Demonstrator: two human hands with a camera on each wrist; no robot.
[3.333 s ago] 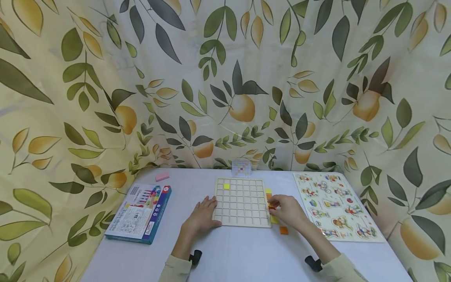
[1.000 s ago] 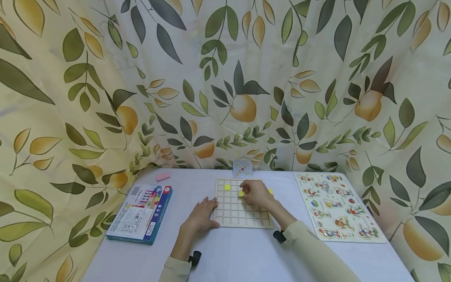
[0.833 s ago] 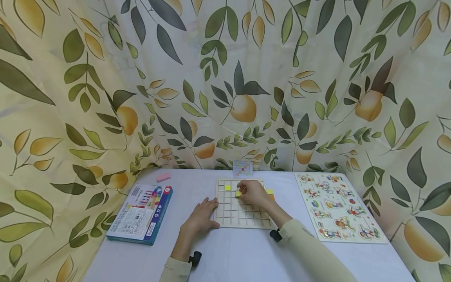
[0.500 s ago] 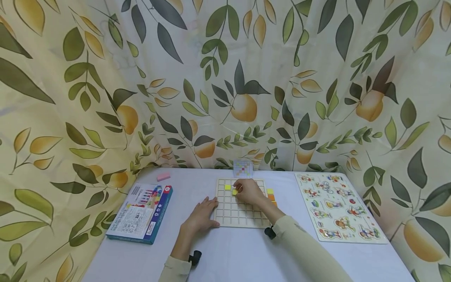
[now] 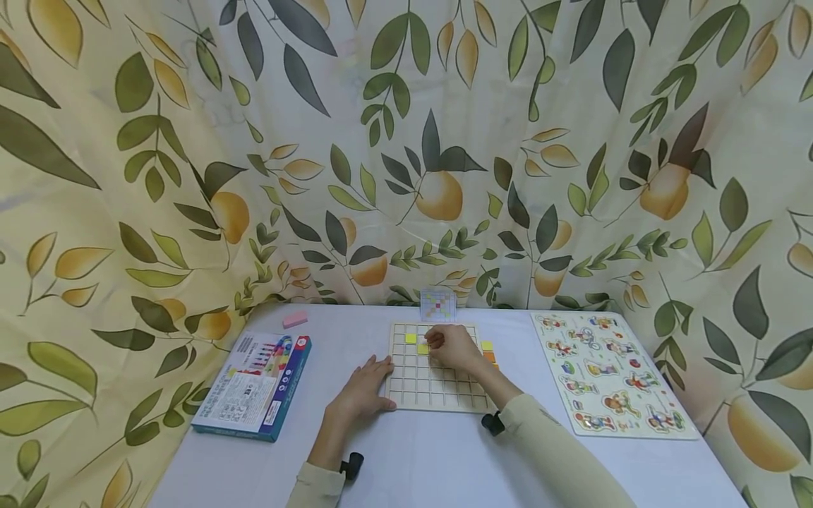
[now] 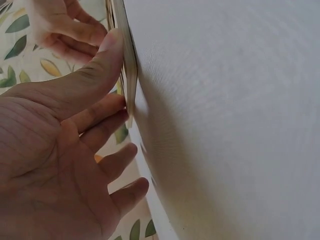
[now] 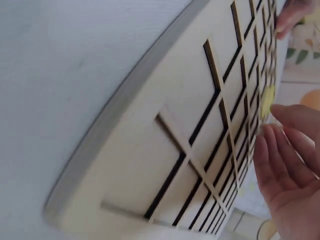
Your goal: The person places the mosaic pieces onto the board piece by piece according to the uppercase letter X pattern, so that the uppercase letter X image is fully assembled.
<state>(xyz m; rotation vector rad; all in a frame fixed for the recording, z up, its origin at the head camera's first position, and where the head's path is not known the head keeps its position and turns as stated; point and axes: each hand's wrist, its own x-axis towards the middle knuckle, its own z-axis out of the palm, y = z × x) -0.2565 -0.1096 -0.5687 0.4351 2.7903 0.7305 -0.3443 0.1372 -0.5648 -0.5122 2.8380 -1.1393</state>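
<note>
A pale wooden grid board (image 5: 406, 384) lies in the middle of the table. One yellow square tile (image 5: 411, 339) sits in a cell near its upper left; diagonally below it, a second yellow tile (image 5: 422, 349) is in another cell. My right hand (image 5: 454, 349) is over the board beside this second tile. In the right wrist view, thumb tip and fingertips stand apart, with the tile (image 7: 268, 102) just beyond the thumb. My left hand (image 5: 362, 389) rests at the board's left edge, thumb against the near corner of the board (image 6: 131, 75) and fingers spread.
Yellow and orange tiles (image 5: 489, 355) lie along the board's right side, partly hidden by the right arm. A small patterned card (image 5: 438, 305) stands behind the board. At left are a box (image 5: 250, 384) and pink block (image 5: 294, 319); at right, a picture board (image 5: 612, 374).
My right hand has come from the tiles on the right to the board with a yellow tile, moved left across the cells, and let go of it. My left hand has stayed put.
</note>
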